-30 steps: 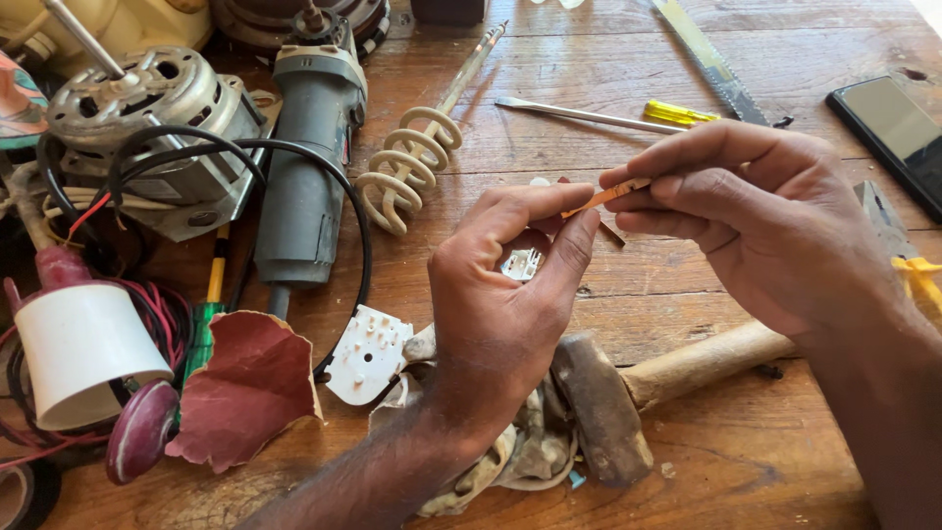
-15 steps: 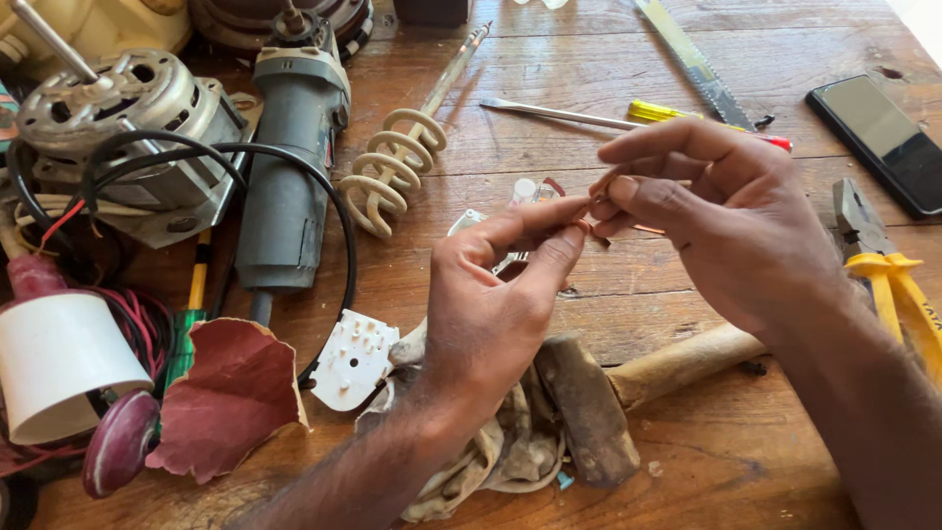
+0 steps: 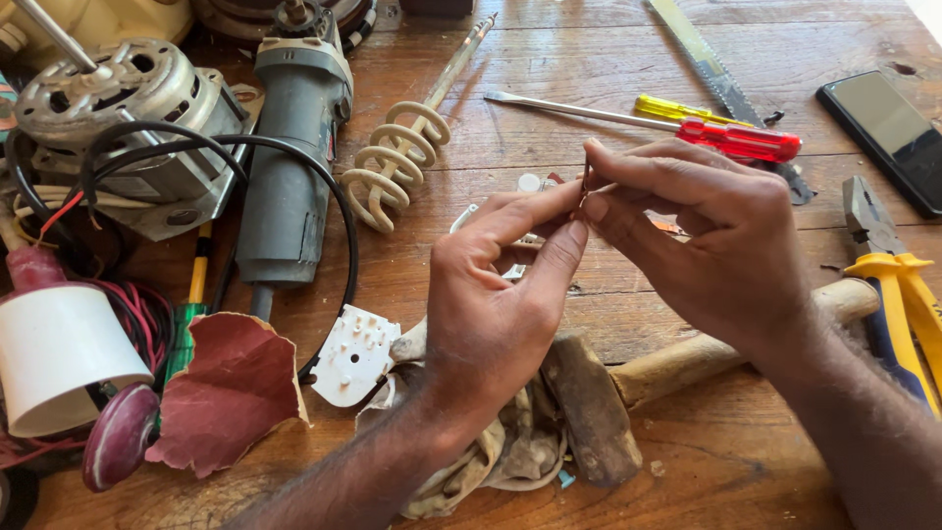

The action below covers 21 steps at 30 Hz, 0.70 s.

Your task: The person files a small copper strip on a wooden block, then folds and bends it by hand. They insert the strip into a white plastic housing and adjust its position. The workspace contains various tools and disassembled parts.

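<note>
1. Worn brown wooden planks form the counter (image 3: pixel 608 88), seen from above and crowded with tools and parts.
2. Over the middle of the counter, both hands meet around a small thin metal piece (image 3: pixel 586 179). It stands nearly upright, its long axis running top to bottom, with the upper end poking just above the fingertips.
3. Only a short dark sliver of the piece shows; its full shape is hidden by the fingers.
4. The left hand (image 3: pixel 496 314) rises from the lower edge, back of the hand toward the camera, thumb and forefinger stretched up and right and pressed together at the piece.
5. The right hand (image 3: pixel 706 250) reaches in from the lower right, knuckles up, its fingers curled and its thumb and forefinger pinching the same piece from the other side.
6. Beneath the hands lie a wooden-handled hammer with a dark head (image 3: pixel 599 412) and a crumpled dirty rag (image 3: pixel 510 456).
7. Left of them are a small white plastic plate with holes (image 3: pixel 355 355), a torn reddish-brown sheet of sandpaper (image 3: pixel 228 388), a grey angle grinder (image 3: pixel 291 157) and a bare electric motor (image 3: pixel 123 103).
8. Behind the hands lie a coiled heating element (image 3: pixel 397 162) and a red-handled screwdriver (image 3: pixel 736 139); yellow-handled pliers (image 3: pixel 898 280) and a black phone (image 3: pixel 888 128) lie at right.
</note>
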Each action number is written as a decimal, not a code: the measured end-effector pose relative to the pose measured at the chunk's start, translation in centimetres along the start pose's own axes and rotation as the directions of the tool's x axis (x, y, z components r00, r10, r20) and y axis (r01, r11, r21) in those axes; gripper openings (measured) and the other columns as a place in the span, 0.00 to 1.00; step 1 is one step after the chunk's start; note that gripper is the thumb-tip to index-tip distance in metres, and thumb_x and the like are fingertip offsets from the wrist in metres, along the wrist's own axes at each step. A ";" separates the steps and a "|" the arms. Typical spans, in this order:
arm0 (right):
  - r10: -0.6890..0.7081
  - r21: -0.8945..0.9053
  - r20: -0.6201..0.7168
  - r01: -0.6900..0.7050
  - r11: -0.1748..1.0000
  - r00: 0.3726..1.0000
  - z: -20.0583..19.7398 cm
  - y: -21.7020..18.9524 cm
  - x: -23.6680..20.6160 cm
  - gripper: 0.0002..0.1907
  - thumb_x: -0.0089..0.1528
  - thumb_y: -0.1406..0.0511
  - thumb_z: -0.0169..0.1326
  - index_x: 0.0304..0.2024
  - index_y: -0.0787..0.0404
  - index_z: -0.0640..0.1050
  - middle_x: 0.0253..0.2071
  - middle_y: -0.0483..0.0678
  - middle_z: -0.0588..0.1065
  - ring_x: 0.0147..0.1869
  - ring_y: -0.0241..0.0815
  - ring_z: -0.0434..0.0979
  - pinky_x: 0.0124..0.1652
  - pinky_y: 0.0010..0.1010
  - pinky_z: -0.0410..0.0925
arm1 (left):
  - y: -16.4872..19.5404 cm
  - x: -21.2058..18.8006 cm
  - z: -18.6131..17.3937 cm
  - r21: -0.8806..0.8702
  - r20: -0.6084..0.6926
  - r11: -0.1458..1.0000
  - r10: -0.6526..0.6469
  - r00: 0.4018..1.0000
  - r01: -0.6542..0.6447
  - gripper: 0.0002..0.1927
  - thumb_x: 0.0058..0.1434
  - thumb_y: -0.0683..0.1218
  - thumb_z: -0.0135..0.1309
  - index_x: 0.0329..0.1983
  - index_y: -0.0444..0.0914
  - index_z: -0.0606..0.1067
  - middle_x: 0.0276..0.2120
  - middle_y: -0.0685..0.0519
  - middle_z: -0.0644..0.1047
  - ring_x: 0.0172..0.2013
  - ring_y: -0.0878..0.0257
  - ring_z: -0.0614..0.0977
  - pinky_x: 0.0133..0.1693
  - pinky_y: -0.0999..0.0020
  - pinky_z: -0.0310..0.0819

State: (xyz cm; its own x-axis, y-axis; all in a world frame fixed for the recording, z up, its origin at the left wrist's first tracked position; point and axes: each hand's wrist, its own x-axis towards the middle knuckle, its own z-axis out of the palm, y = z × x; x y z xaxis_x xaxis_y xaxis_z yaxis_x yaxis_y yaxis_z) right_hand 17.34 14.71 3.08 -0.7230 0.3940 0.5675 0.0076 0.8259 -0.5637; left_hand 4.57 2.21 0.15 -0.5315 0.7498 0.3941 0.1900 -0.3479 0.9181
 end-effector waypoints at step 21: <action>0.066 0.044 0.105 -0.071 0.997 0.992 -0.8 0.8 0.2 0.14 0.72 0.67 0.52 0.58 0.66 0.78 0.42 0.49 0.82 0.46 0.35 0.83 0.47 0.25 0.78 | -0.5 0.4 0.2 -0.169 0.044 0.978 -0.115 0.992 0.120 0.12 0.67 0.40 0.56 0.52 0.34 0.82 0.44 0.50 0.84 0.43 0.68 0.84 0.45 0.75 0.81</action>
State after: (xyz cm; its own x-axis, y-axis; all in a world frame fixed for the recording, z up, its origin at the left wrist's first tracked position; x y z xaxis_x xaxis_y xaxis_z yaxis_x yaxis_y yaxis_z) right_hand 17.75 15.82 3.22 -0.7896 0.4031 0.4626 0.0287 0.7774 -0.6284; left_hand 4.47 2.81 -0.19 -0.5127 0.8089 0.2878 -0.0174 -0.3450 0.9384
